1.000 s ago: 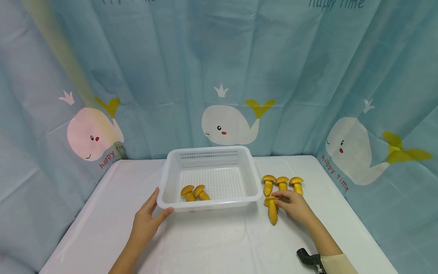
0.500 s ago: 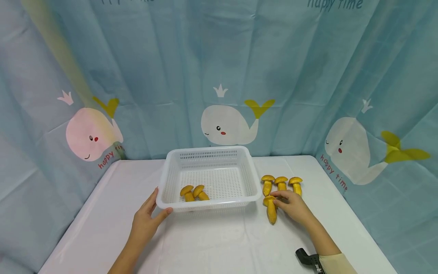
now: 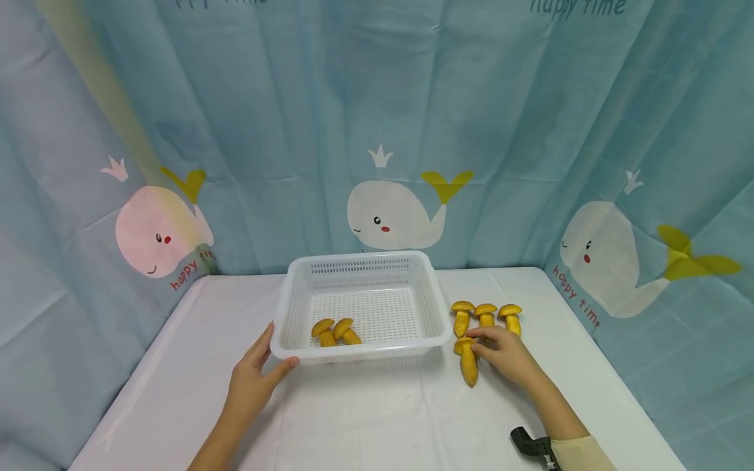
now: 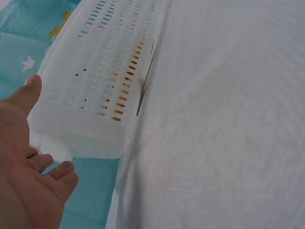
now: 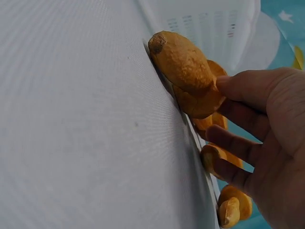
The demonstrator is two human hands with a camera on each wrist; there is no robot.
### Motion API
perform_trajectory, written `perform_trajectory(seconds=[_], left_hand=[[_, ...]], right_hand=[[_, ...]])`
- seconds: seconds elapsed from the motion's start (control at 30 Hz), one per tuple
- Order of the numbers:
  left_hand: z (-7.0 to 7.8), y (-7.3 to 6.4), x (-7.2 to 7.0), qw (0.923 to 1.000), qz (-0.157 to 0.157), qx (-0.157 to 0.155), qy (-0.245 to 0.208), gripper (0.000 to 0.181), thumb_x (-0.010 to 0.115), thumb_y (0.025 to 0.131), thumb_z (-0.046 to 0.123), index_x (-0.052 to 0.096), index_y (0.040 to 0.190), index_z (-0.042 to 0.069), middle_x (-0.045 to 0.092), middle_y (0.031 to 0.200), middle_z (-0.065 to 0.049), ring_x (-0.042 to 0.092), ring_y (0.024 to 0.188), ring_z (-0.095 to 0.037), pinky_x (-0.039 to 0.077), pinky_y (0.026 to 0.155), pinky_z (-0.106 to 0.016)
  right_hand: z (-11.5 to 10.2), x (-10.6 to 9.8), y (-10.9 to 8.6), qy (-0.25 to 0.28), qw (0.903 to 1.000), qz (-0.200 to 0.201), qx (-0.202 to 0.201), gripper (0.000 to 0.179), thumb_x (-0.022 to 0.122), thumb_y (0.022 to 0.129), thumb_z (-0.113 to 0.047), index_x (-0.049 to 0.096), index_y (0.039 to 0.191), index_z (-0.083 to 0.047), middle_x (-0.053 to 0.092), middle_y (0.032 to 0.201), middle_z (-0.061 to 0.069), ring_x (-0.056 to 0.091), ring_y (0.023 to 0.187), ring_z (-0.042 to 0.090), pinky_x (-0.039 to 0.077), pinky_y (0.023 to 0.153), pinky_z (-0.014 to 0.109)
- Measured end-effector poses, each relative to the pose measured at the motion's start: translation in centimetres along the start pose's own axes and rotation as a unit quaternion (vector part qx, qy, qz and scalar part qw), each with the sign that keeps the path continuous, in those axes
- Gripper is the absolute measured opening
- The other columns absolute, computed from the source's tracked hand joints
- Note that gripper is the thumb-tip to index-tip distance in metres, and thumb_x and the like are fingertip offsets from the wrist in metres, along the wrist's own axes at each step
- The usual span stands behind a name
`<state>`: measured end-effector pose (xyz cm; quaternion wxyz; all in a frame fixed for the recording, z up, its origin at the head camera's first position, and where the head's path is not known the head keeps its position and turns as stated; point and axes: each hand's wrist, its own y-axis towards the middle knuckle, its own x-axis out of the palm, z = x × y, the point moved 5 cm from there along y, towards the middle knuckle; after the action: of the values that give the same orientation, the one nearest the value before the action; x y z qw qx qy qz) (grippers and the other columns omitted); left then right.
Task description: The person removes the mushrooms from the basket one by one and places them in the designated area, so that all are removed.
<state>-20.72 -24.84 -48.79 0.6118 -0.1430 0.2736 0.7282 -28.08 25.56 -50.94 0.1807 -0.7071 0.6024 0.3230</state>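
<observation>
A white plastic basket (image 3: 389, 307) with slotted walls stands on the table, with two yellow-brown mushrooms (image 3: 323, 332) lying inside near its front left. My left hand (image 3: 250, 383) holds the basket's front left corner, thumb at the front rim and fingers along the left side. To the right of the basket, my right hand (image 3: 508, 355) pinches another mushroom (image 5: 183, 62) between thumb and fingers, close to where cap meets stem. That mushroom lies stem toward me on the cloth. Behind it are three more mushrooms (image 3: 462, 319) in a row, the right ones partly hidden by the hand.
A white cloth (image 3: 359, 418) covers the table. Blue curtains (image 3: 294, 131) printed with whales hang at the back and on both sides. A black strap device (image 3: 530, 445) sits at the right wrist, beside a beige sleeve (image 3: 580, 453).
</observation>
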Motion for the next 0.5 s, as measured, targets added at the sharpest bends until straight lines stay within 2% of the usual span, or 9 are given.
perform_trajectory(seconds=[0.13, 0.27, 0.43, 0.5], left_hand=[[0.0, -0.1, 0.0, 1.0000, 0.001, 0.004, -0.006, 0.093, 0.081, 0.089, 0.037, 0.028, 0.163, 0.020, 0.030, 0.167, -0.007, 0.038, 0.149, -0.033, 0.027, 0.100, 0.003], [-0.1, -0.2, 0.1, 0.9999, -0.003, 0.002, -0.015, 0.092, 0.081, 0.089, 0.038, 0.027, 0.163, 0.025, 0.030, 0.167, -0.006, 0.037, 0.150, -0.031, 0.028, 0.102, 0.001], [-0.2, -0.1, 0.0, 0.9999, -0.001, -0.002, -0.012, 0.093, 0.081, 0.089, 0.040, 0.028, 0.163, 0.022, 0.030, 0.167, -0.005, 0.037, 0.150, -0.031, 0.028, 0.101, 0.002], [-0.2, -0.1, 0.0, 1.0000, 0.000, -0.003, -0.009, 0.093, 0.080, 0.089, 0.041, 0.028, 0.163, 0.020, 0.031, 0.167, -0.006, 0.037, 0.150, -0.031, 0.031, 0.105, -0.004]], right_hand=[[-0.7, -0.4, -0.1, -0.007, 1.0000, 0.004, -0.002, 0.022, 0.073, 0.097, -0.021, 0.075, 0.119, -0.019, 0.074, 0.120, 0.000, 0.062, 0.123, 0.033, 0.052, 0.103, 0.058], [-1.6, -1.1, -0.2, -0.010, 0.9999, 0.011, -0.002, 0.023, 0.072, 0.097, -0.020, 0.075, 0.120, -0.019, 0.073, 0.122, 0.002, 0.062, 0.120, 0.032, 0.053, 0.099, 0.057], [-2.4, -1.8, 0.1, 0.000, 0.9999, 0.014, -0.003, 0.025, 0.072, 0.098, -0.020, 0.074, 0.123, -0.016, 0.072, 0.126, 0.003, 0.060, 0.124, 0.032, 0.050, 0.103, 0.060], [-2.9, -2.1, 0.2, -0.001, 0.9998, 0.017, -0.008, 0.027, 0.073, 0.097, -0.019, 0.074, 0.124, -0.014, 0.072, 0.126, 0.004, 0.060, 0.124, 0.033, 0.049, 0.104, 0.062]])
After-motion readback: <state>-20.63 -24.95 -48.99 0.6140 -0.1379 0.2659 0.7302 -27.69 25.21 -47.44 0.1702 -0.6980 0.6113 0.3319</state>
